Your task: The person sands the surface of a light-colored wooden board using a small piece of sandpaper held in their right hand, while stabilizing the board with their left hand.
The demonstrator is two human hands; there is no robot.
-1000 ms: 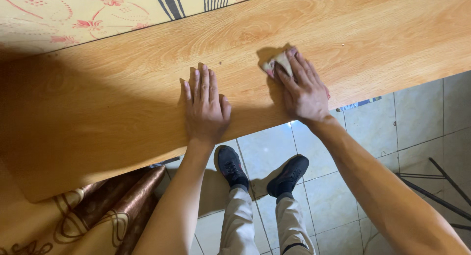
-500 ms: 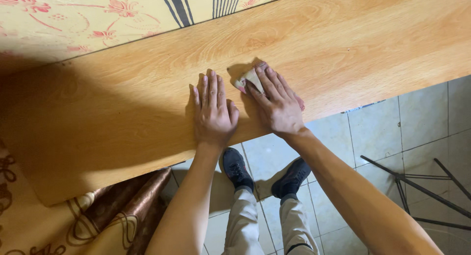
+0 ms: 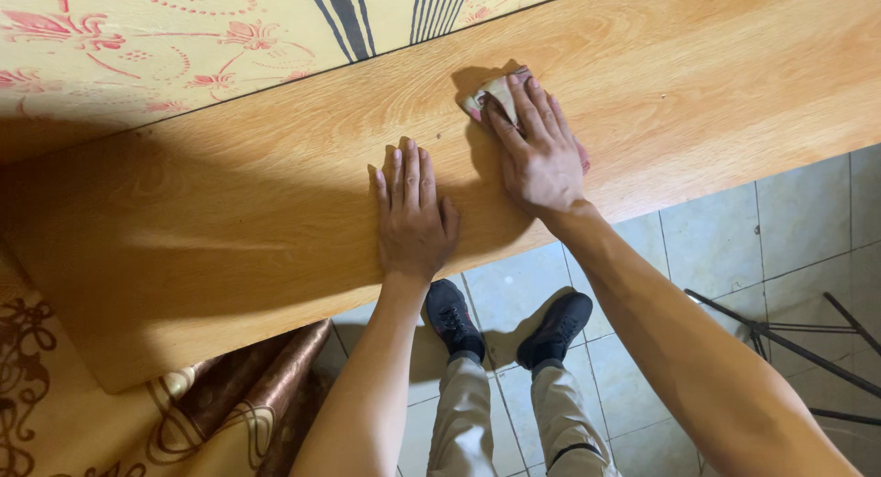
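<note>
A long light-wood board runs across the view, its left end resting on patterned cloth. My left hand lies flat on the board near its front edge, fingers together, holding nothing. My right hand presses a small folded piece of sandpaper against the board, farther back and just right of the left hand. Most of the sandpaper is hidden under my fingers.
A yellow cloth with red flower patterns lies behind the board. Brown and gold fabric hangs at the lower left. Below are grey floor tiles, my dark shoes, and thin black metal rods at the right.
My right hand has slid the sandpaper to the left along the board and then away from me toward the far edge. My left hand has stayed flat on the wood.
</note>
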